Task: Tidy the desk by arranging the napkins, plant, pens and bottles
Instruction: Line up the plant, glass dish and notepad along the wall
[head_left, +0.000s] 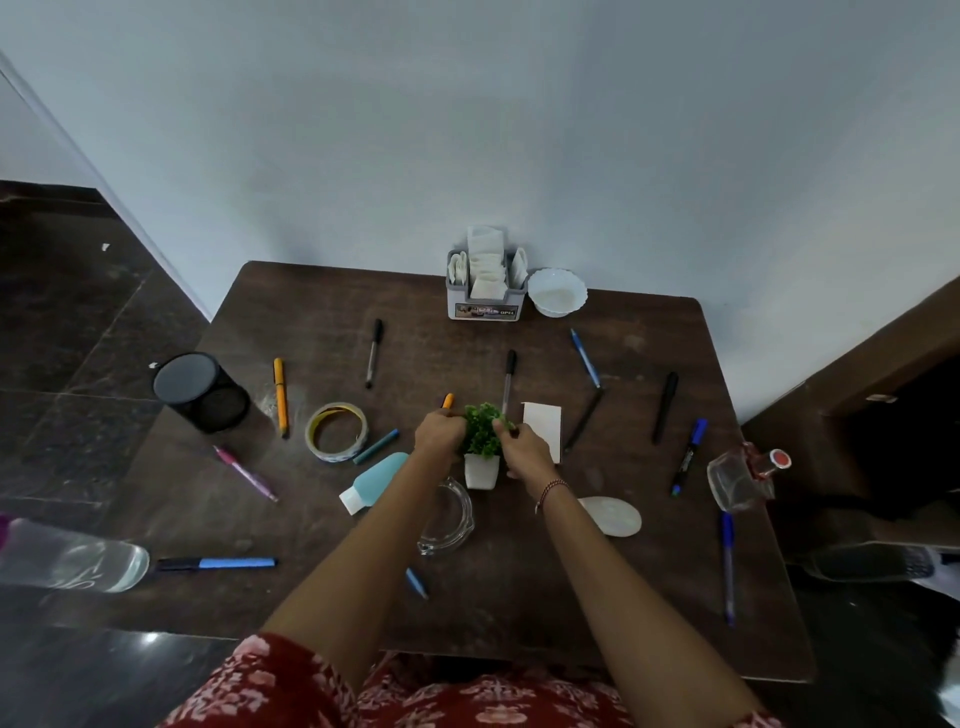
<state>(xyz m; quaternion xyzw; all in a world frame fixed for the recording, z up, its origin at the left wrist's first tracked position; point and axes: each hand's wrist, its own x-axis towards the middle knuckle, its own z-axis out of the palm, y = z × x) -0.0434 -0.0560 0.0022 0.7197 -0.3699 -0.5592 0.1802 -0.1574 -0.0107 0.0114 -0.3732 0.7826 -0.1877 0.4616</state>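
A small green plant (482, 427) in a white pot (481, 472) stands mid-desk. My left hand (439, 432) grips its foliage from the left and my right hand (523, 447) pinches it from the right. A napkin holder (484, 291) stuffed with white napkins stands at the back by the wall. A loose white napkin (543, 426) lies right of the plant. Several pens lie scattered, among them a yellow one (280, 395) and a black one (665, 406). A blue bottle (375, 482) lies on its side; a clear bottle (72, 556) lies at the left edge, a glass bottle (743, 475) at the right.
A black mesh pen cup (200, 392) stands at the desk's left edge. A tape roll (336, 431), a glass ashtray (449, 519), a white bowl (557, 292) and a pale oval dish (613, 514) also sit on the brown desk (519, 597). A wall rises directly behind.
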